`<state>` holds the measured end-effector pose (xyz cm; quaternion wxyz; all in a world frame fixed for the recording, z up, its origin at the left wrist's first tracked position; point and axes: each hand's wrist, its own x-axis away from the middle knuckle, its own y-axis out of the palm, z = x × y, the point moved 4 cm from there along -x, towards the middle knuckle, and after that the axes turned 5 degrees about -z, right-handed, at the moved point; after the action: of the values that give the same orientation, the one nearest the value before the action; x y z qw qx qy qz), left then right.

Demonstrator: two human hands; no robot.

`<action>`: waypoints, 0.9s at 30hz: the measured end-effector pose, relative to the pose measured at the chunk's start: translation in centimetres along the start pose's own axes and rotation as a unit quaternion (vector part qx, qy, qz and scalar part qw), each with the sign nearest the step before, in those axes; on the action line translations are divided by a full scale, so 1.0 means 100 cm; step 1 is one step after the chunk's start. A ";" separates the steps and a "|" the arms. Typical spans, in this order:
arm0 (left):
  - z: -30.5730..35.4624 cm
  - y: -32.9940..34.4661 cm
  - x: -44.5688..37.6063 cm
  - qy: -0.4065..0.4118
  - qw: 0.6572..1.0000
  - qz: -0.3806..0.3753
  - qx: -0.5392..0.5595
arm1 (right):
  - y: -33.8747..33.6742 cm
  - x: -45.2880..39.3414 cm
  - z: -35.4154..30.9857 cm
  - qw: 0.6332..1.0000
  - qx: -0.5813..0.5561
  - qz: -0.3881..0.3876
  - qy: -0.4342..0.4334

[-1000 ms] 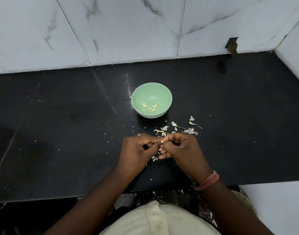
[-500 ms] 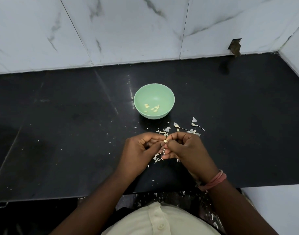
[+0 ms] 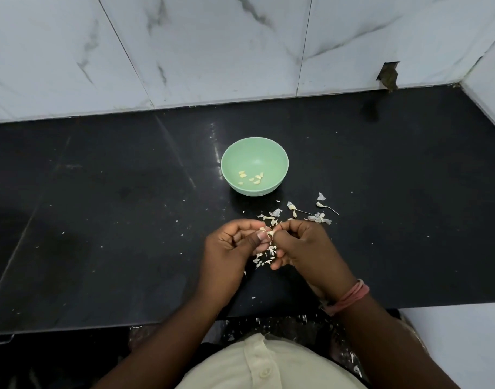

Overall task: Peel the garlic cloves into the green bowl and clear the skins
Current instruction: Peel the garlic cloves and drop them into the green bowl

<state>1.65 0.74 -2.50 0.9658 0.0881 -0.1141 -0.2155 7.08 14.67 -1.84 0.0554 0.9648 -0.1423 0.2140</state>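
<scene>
1. Looking down from the head view, two hands meet over a black tabletop (image 3: 100, 220): the left hand (image 3: 229, 248) and the right hand (image 3: 305, 248), knuckles nearly touching.
2. One small garlic clove (image 3: 269, 233) sits between them. The left hand's fingers (image 3: 259, 237) curl round and pinch it from the left, and the right hand's fingers (image 3: 280, 228) pinch it from the right, so both hands hold the same clove.
3. One green bowl (image 3: 254, 144) stands upright on the tabletop beyond the hands, apart from them.
4. Inside the bowl lie about seven peeled cloves (image 3: 252, 177), in a loose cluster on its floor; the exact count is hard to tell at this size.
5. Garlic skins (image 3: 320, 217) lie scattered on the tabletop between the bowl and the hands and off to the right, in roughly five larger pieces, two with thin stalks.
6. More skin flakes (image 3: 264, 259) lie on the tabletop under the hands, partly hidden by the fingers, and tiny specks dot the surface around.
7. One pink band (image 3: 350, 297) circles the right wrist.
8. White marble tiles (image 3: 184, 51) form the wall behind the tabletop, with one dark notch (image 3: 388, 75) at their lower edge on the right.
9. One cream buttoned shirt (image 3: 266, 363) fills the bottom edge.
</scene>
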 end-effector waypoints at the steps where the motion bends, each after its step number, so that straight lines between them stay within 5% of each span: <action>1: -0.003 -0.001 0.000 -0.019 0.999 0.016 0.042 | -0.001 -0.001 0.004 1.000 -0.008 0.006 0.002; 5: -0.009 -0.002 0.001 -0.063 0.984 0.029 0.163 | -0.008 -0.003 0.013 0.998 -0.049 0.035 -0.005; 11: -0.010 -0.001 0.002 -0.073 0.977 0.038 0.196 | -0.003 -0.002 0.004 0.995 0.017 0.052 -0.081; 27: -0.014 -0.003 0.005 -0.126 0.980 0.054 0.146 | 0.008 0.001 0.008 0.988 0.016 0.062 -0.138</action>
<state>2.32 0.40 -3.83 0.9307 0.1936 -0.2695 -0.1539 7.24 13.71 -2.51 0.0069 0.9752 -0.2048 0.0842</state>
